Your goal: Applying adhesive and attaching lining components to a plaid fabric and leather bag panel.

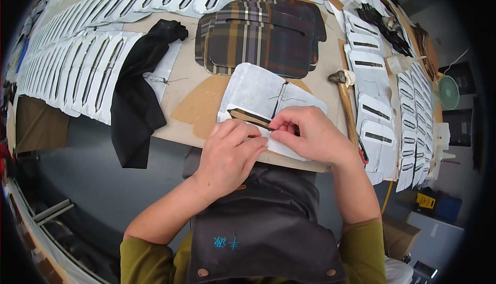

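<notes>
A white-backed fabric panel [251, 88] lies at the table's near edge, with a long dark-edged slot across it through which brown shows. Curled over the slot's left part, my left hand [231, 149] presses and grips the panel's near edge with its fingertips. My right hand [312, 135] pinches the dark edging at the slot's right part, thumb and forefinger together. The two hands' fingertips almost meet. Loose dark threads lie on the panel above the right hand. Brown card [199, 103] sticks out from under the panel. My fingers hide part of the slot.
Plaid fabric panels [258, 38] are stacked beyond my hands. Black cloth [137, 98] hangs over the table's edge at left. A wooden-handled hammer [345, 98] lies at right, near red-handled snips [363, 152] and a squeeze bottle [400, 63]. Rows of white slotted panels [93, 72] line both sides.
</notes>
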`<state>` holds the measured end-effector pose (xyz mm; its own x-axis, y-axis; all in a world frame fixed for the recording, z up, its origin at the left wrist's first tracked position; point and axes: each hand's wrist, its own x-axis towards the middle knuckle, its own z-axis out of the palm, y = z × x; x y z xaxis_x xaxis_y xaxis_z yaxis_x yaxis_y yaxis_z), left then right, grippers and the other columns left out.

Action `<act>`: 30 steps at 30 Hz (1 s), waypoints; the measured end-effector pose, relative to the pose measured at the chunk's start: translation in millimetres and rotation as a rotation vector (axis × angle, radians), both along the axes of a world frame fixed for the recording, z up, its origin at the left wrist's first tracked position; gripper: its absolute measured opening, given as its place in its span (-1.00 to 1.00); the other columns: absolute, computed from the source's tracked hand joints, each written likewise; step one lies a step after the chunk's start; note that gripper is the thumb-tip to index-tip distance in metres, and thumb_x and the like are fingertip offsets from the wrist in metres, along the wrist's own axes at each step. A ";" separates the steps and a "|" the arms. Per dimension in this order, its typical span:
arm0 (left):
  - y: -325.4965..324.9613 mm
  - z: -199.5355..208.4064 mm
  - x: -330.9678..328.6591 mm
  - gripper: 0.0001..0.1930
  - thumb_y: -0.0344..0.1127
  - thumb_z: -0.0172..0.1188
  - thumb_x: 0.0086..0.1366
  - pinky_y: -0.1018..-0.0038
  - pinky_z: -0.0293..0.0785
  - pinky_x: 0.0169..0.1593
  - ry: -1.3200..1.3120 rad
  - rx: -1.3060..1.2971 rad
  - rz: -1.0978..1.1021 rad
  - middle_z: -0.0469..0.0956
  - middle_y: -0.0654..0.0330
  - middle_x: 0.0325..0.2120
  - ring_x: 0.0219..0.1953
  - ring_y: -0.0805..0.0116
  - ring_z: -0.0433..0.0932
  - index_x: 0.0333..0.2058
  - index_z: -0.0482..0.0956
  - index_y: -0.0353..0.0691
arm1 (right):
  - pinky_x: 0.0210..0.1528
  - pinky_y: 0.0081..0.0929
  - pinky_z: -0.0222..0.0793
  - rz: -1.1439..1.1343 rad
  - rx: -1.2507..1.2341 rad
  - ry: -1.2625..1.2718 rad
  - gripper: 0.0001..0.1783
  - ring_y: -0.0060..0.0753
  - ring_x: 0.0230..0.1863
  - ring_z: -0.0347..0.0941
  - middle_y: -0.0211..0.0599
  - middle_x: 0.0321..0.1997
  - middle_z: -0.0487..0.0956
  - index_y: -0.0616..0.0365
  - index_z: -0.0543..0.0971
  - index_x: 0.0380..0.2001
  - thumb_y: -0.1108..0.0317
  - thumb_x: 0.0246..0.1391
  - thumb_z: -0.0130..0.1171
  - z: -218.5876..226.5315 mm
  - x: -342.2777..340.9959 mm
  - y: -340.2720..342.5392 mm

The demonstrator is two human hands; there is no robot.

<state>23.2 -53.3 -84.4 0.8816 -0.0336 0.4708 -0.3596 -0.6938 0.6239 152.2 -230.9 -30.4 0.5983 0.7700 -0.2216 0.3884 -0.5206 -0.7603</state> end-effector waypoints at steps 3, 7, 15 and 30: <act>-0.6 -2.1 -1.2 -0.78 -0.45 0.37 0.11 0.32 0.42 -0.06 -0.017 -0.003 0.004 0.60 0.31 -0.19 -0.13 0.25 0.52 -0.22 0.71 -0.18 | -0.33 -0.36 0.49 -0.048 -0.038 -0.033 -0.88 -0.24 -0.47 0.61 -0.22 -0.53 0.65 0.19 0.69 -0.45 0.37 0.00 0.31 -1.4 1.7 7.2; 0.6 -5.1 -2.2 -0.72 -0.44 0.35 0.08 0.34 0.41 -0.03 -0.016 0.075 -0.005 0.62 0.38 -0.16 -0.10 0.27 0.52 -0.17 0.72 -0.14 | -0.35 -0.37 0.50 -0.055 -0.067 -0.034 -0.88 -0.25 -0.48 0.62 -0.21 -0.56 0.64 0.19 0.68 -0.49 0.37 0.01 0.28 -4.3 0.0 12.4; 0.6 -1.3 -4.2 -0.74 -0.44 0.36 0.08 0.35 0.39 -0.02 -0.018 0.085 -0.002 0.64 0.39 -0.18 -0.12 0.26 0.51 -0.20 0.72 -0.15 | -0.37 -0.28 0.46 -0.062 0.123 -0.295 -0.93 -0.19 -0.43 0.58 -0.27 -0.48 0.59 0.17 0.63 -0.43 0.45 0.00 0.34 -17.7 -19.1 1.0; 33.3 18.3 22.7 -0.61 -0.41 0.51 -0.03 0.25 0.29 0.00 0.204 0.043 -0.108 0.48 0.21 -0.21 -0.07 0.13 0.43 -0.17 0.61 -0.14 | -0.22 -0.24 0.46 -0.112 0.271 -0.303 -0.82 -0.09 -0.24 0.54 -0.23 -0.29 0.58 0.18 0.65 -0.28 0.60 0.00 0.29 -24.3 -32.9 1.5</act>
<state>45.9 -20.0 -66.0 0.9486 -0.1489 0.2794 -0.3025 -0.6860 0.6618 119.3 -229.4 -54.7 0.6886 0.7027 0.1790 0.5681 -0.3694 -0.7354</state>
